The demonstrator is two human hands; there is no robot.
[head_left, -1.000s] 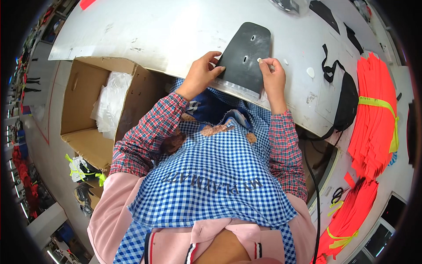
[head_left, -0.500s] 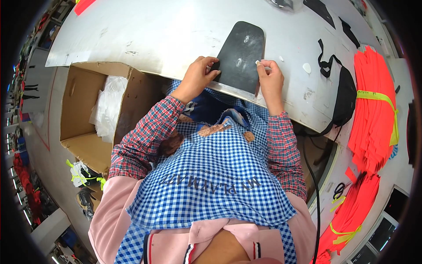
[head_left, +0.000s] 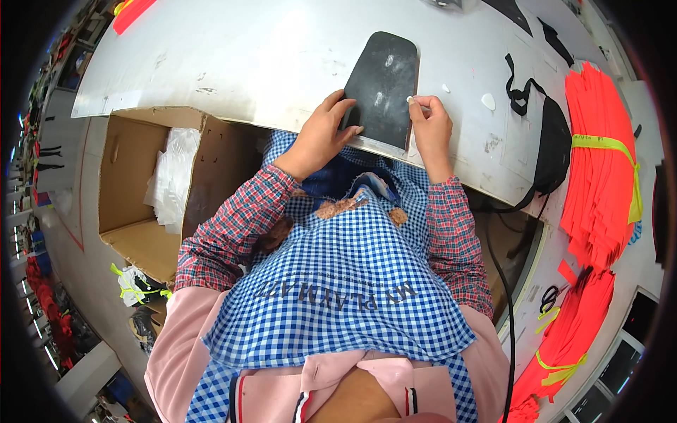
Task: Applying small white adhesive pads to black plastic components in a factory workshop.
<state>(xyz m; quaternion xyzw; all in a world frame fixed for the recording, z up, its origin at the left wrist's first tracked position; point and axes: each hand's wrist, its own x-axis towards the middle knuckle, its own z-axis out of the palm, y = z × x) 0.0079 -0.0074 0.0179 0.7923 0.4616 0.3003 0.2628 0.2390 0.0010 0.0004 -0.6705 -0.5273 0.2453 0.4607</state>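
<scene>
A dark, flat panel [head_left: 384, 74], rounded at its far end and wider toward me, lies on the white table with pale smudges on its surface. At its left edge is my left hand [head_left: 323, 135], fingers and thumb spread apart and touching the panel's near left corner. My right hand [head_left: 433, 130] pinches a small white piece of chalk [head_left: 410, 100] at the panel's right edge. To the right of that hand lie a flat white rounded piece [head_left: 488, 101] and a smaller white bit [head_left: 446, 88].
An open cardboard box [head_left: 144, 236] with clear plastic bags [head_left: 171, 180] stands at left below the table edge. On the right are a black strapped bag [head_left: 552, 144], bundled red-orange fabric [head_left: 599, 169] and scissors [head_left: 549, 299]. A black cable [head_left: 505, 282] hangs beside my right arm.
My left fingers have spread from a closer grip, with the thumb shifting right along the panel's near edge. The right hand stays at the right edge, still pinching the chalk.
</scene>
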